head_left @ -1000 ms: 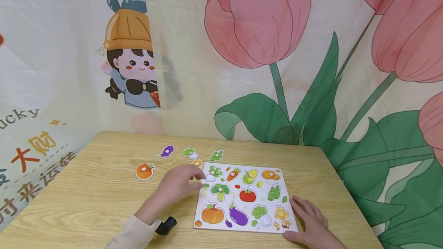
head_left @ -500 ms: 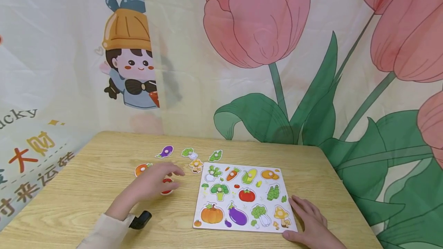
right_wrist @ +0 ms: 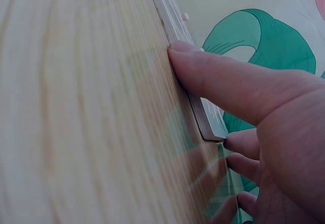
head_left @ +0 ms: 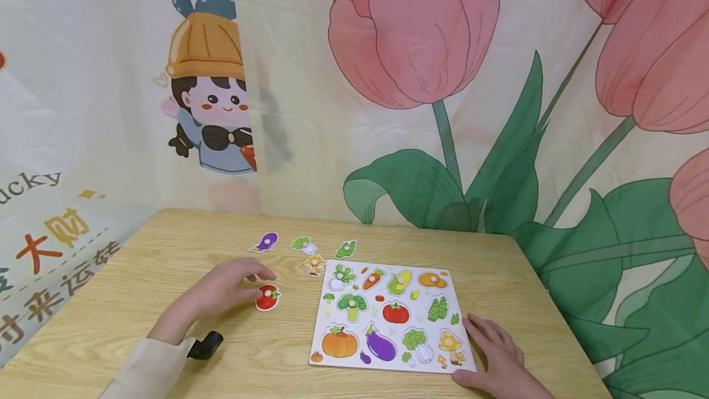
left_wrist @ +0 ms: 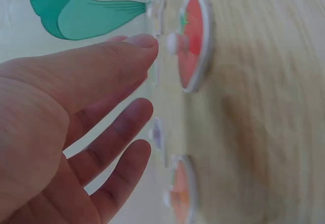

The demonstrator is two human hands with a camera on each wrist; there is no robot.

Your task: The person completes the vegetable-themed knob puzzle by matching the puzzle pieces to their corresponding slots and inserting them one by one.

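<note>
My left hand point(head_left: 224, 291) hovers over the table with relaxed, parted fingers, its thumb close to a red tomato puzzle piece point(head_left: 268, 299). In the left wrist view, the thumb tip is just short of the white knob on that tomato piece point(left_wrist: 195, 43). A pumpkin piece point(left_wrist: 182, 193) shows below it there; in the head view my left hand hides it. My right hand point(head_left: 498, 350) grips the near right corner of a white vegetable puzzle board point(head_left: 382, 359), thumb against the front edge and fingers along the right side. Knobbed pieces, including a carrot point(head_left: 372, 279) and broccoli point(head_left: 352, 307), sit in the board.
Behind the left hand lie loose knobbed pieces: an eggplant point(head_left: 266, 242), a bok choy point(head_left: 304, 245), a mushroom point(head_left: 315, 265) and a green asparagus-like piece point(head_left: 346, 249). A printed curtain point(head_left: 299, 140) hangs at the back edge of the wooden table point(head_left: 266, 362).
My left hand has moved left from the board's far left corner to the tomato piece, uncovering that piece and the mushroom while covering the pumpkin. My right hand stays on the board.
</note>
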